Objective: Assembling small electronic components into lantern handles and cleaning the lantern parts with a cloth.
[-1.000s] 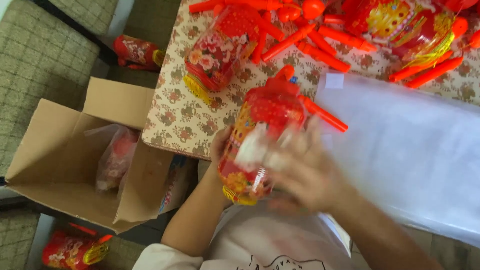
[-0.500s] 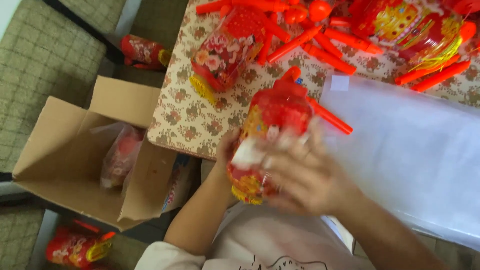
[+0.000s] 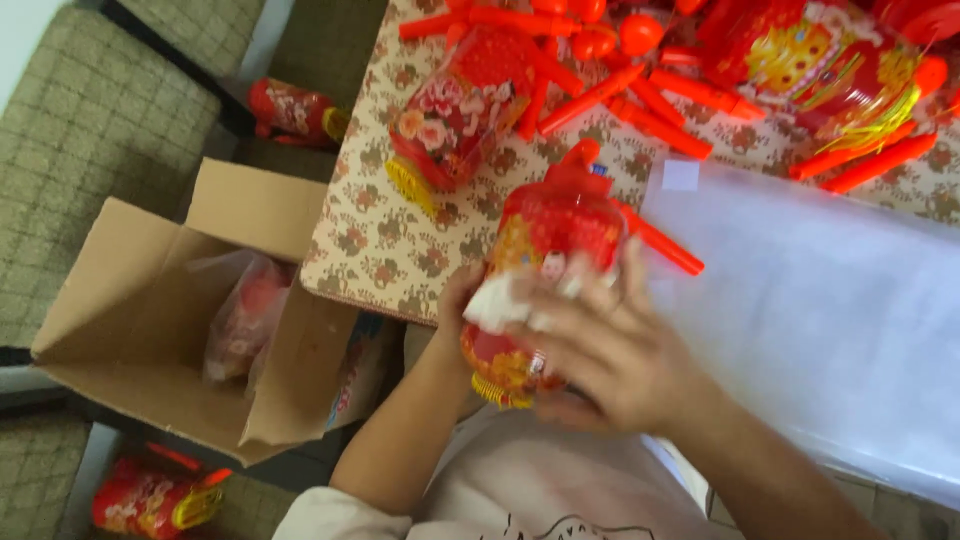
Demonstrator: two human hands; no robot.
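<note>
Head view: right hand [image 3: 610,350] fingers wrapped over red lantern [image 3: 545,270], white scrap pinched; left hand [image 3: 455,305] cups it from behind, above table [image 3: 370,250] edge. Risk: loose grip, lantern drops toward open box [image 3: 130,330].

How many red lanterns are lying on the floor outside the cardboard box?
2: one red lantern beside the table's far corner, another below the open cardboard box. Others may be hidden.

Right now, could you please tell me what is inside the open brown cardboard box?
The open brown cardboard box holds a clear plastic bag with something red inside; the box's bottom beneath it is hidden.
</note>
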